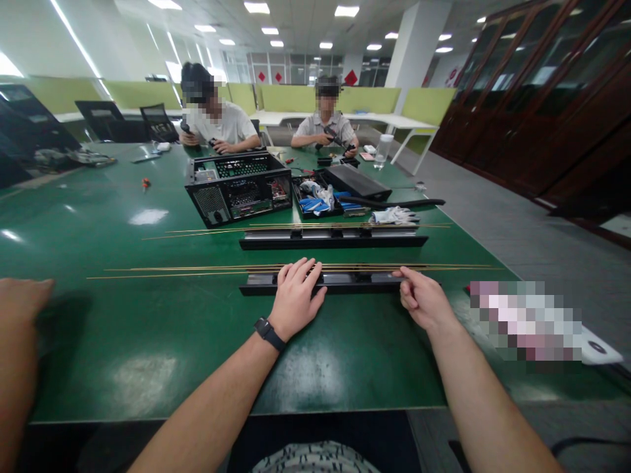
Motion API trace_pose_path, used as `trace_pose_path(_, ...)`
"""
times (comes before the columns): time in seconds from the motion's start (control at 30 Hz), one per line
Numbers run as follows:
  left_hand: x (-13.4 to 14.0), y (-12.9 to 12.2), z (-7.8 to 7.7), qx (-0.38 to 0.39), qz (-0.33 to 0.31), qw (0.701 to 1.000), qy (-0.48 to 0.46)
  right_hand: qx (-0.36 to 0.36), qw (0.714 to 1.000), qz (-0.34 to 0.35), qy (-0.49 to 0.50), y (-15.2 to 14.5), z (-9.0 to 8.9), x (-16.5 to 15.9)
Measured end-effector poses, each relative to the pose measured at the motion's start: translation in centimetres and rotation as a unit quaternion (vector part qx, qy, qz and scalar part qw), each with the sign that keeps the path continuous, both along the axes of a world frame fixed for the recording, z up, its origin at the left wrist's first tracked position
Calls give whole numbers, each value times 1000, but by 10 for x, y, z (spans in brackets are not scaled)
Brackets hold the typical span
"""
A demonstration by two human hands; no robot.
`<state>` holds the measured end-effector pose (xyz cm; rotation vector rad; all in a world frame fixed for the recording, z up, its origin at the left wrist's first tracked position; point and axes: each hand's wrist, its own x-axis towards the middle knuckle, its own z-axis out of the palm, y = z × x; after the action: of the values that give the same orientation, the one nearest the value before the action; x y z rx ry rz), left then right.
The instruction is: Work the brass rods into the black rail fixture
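Observation:
My left hand, with a dark watch on the wrist, lies flat with fingers apart across several thin gold-coloured rods and the near black rail. The rods run lengthwise along the rail and stick out past both its ends. At the rail's right part is my right hand; its index finger reaches to the rods while the other fingers are curled in. Whether something sits in those curled fingers is hidden. Farther back, a similar far black rail lies parallel, with more thin rods along its top.
An open black computer case stands beyond the rails, near work gloves and a black box. Two people sit across the green table. Another person's hand enters at left. A blurred-out object lies at right.

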<state>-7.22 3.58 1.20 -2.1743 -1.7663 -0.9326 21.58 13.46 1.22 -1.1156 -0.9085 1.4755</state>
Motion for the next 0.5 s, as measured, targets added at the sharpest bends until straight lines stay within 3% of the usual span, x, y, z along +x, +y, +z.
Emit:
trace_pose_path(0.3, 0, 1, -2, 1, -1, 1000, -3, -13, 982, -186, 0, 10, 2, 13)
trace_pose_path(0.5, 0, 1, -1, 1, -2, 1000, -5, -17, 966, -257, -13, 14, 4, 21)
